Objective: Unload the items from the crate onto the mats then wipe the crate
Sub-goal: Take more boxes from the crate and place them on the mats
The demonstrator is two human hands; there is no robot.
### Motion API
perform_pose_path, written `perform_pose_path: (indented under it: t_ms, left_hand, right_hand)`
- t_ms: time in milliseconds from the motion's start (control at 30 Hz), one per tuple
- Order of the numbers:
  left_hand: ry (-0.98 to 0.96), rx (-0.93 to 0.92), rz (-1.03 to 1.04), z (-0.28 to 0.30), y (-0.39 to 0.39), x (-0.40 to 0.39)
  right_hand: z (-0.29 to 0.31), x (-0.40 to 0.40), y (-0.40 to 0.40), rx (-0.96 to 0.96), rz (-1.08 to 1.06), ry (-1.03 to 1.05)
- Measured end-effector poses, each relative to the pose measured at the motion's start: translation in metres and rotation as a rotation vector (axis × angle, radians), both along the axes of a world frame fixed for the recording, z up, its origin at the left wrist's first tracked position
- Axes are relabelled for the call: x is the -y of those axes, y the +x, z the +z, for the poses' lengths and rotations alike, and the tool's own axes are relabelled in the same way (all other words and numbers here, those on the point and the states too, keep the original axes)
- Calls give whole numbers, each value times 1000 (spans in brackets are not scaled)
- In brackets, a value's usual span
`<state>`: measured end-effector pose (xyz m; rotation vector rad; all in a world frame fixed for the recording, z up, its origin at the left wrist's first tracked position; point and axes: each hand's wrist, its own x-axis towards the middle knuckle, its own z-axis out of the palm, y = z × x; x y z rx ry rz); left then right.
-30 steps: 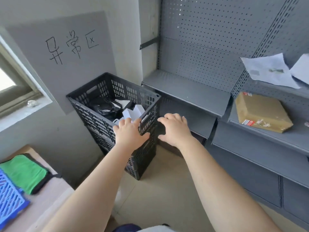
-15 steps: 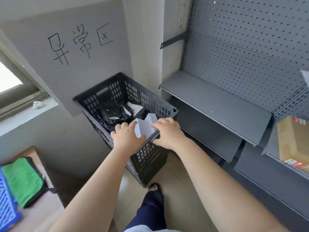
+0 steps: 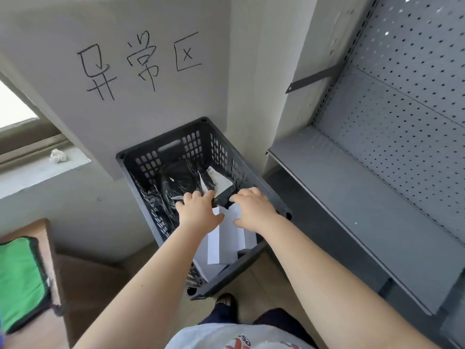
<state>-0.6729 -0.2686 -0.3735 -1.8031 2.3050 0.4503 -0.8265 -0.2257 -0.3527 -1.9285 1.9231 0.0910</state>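
Task barely begun, by my reading. The crate [image 3: 201,197] sits on the floor against the wall, next to the shelf [image 3: 364,197], and looks fully loaded: black plastic bags [image 3: 176,180], a dark packet with a white label [image 3: 219,182], white boxes [image 3: 226,243] at the near end. Nothing unloaded that I can see; wiping comes after.

My left hand [image 3: 198,210] and right hand [image 3: 254,207] are both down inside the crate, over the packet and boxes. Fingers point away from me, slightly bent. Whether either has closed on anything, I cannot tell; the fingertips are hidden behind the knuckles.

A green mat [image 3: 20,280] lies on the table [image 3: 50,248] at my left, mostly cut off by the frame edge. The crate bottom is covered, so the item count is unknown. No wiping cloth in sight.
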Motion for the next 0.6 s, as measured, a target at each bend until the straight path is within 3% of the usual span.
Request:
perform_pose_path:
  t_ms: [233, 400, 600]
  left_hand:
    - [176, -29, 231, -27, -19, 1]
    - [421, -56, 500, -69, -29, -16]
    - [573, -207, 753, -97, -43, -5]
  right_hand:
    - [-31, 46, -14, 6, 190, 114]
    - [-59, 52, -35, 1, 351, 227]
    - [-84, 63, -49, 57, 444, 330]
